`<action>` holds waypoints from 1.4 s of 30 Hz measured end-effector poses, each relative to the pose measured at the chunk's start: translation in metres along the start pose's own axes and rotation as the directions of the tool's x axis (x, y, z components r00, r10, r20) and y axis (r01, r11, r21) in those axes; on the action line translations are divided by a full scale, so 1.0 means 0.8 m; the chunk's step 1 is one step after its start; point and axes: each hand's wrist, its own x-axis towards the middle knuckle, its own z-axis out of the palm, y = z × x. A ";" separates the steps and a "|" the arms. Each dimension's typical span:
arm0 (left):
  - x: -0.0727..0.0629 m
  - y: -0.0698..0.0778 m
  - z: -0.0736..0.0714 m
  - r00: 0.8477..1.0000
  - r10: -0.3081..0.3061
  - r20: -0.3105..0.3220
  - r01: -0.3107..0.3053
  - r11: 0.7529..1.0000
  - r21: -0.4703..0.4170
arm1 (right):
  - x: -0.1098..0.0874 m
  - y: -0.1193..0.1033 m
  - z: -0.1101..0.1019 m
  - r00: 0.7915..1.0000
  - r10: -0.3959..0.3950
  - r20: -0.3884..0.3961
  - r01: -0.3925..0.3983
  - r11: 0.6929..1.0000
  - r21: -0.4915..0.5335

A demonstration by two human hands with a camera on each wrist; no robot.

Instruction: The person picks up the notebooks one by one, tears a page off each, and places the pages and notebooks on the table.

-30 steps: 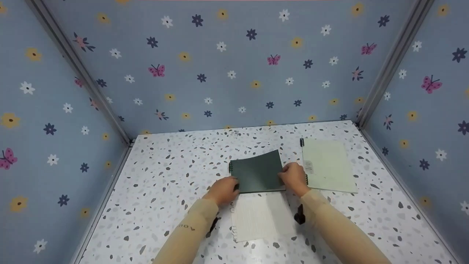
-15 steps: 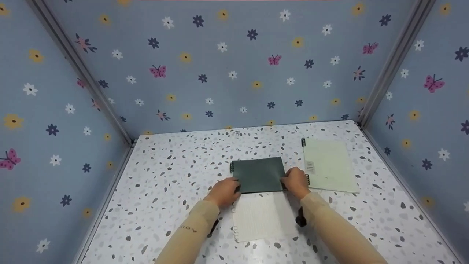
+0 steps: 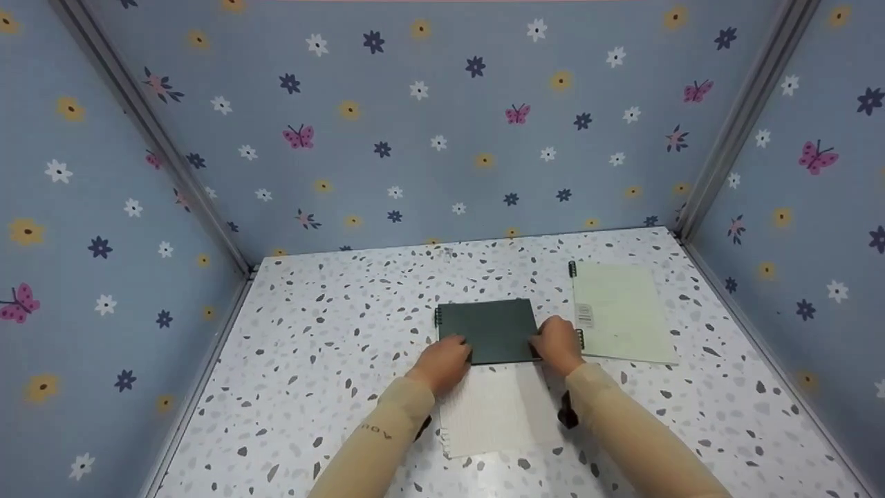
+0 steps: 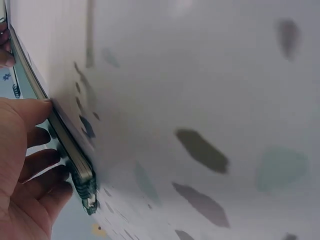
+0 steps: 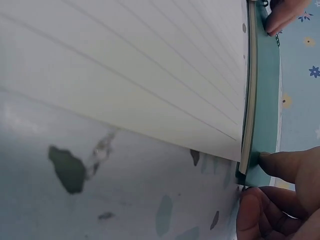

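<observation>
A dark green spiral notebook (image 3: 489, 325) lies with its cover down flat and its coil on the left. My left hand (image 3: 442, 364) rests at its near edge, left of the middle; in the left wrist view the thumb touches the page edge while the loosely bent fingers lie over the cover. At the right edge my right hand (image 3: 559, 344) holds the near corner, thumb (image 5: 277, 165) on the cover and the other fingers curled beside the edge. A loose lined sheet (image 3: 494, 415) with a torn left edge lies in front of the notebook.
A pale green spiral notebook (image 3: 622, 311) with a small label lies close to the right hand. The speckled white tabletop (image 3: 311, 325) is enclosed by blue flowered panels (image 3: 442, 124) at the back and both sides.
The raised far right part of the dark notebook's cover has come down flat. My left hand has slid right along the near edge, away from the coil; the right hand stays at the right edge.
</observation>
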 end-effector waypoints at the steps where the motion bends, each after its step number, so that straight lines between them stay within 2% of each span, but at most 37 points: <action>1: 0.001 0.001 0.000 1.000 -0.003 0.005 0.003 1.000 0.002 | 0.000 0.000 0.000 1.000 0.000 0.006 0.000 1.000 0.003; 4: 0.002 -0.001 0.000 1.000 -0.012 0.016 0.012 1.000 0.009 | 0.000 0.001 -0.005 0.999 0.013 0.030 -0.013 1.000 0.019; 8: 0.001 -0.013 -0.004 1.000 -0.021 0.018 0.021 1.000 0.011 | 0.002 0.006 -0.018 0.998 0.019 0.054 -0.020 1.000 0.019; 18: -0.014 -0.061 -0.013 0.995 -0.083 0.054 0.083 0.997 -0.006 | 0.013 0.046 -0.068 0.999 -0.035 0.015 0.037 0.992 -0.124; 21: -0.023 -0.079 -0.015 0.994 -0.100 0.044 0.101 0.995 -0.019 | 0.015 0.064 -0.081 0.998 -0.055 0.008 0.056 0.984 -0.168; 25: -0.038 -0.107 -0.017 0.988 -0.144 0.047 0.146 0.988 -0.040 | 0.014 0.088 -0.091 0.997 -0.069 0.042 0.076 0.976 -0.204; 30: -0.055 -0.143 -0.022 0.976 -0.199 0.089 0.204 0.978 -0.053 | 0.009 0.114 -0.097 0.994 -0.071 0.083 0.088 0.968 -0.236; 36: -0.079 -0.180 -0.027 0.962 -0.247 0.121 0.255 0.965 -0.062 | 0.005 0.134 -0.105 0.989 -0.010 0.146 0.043 0.973 -0.227; 42: -0.105 -0.210 -0.029 0.954 -0.275 0.117 0.283 0.958 -0.051 | 0.000 0.147 -0.120 0.991 0.036 0.131 -0.004 0.972 -0.235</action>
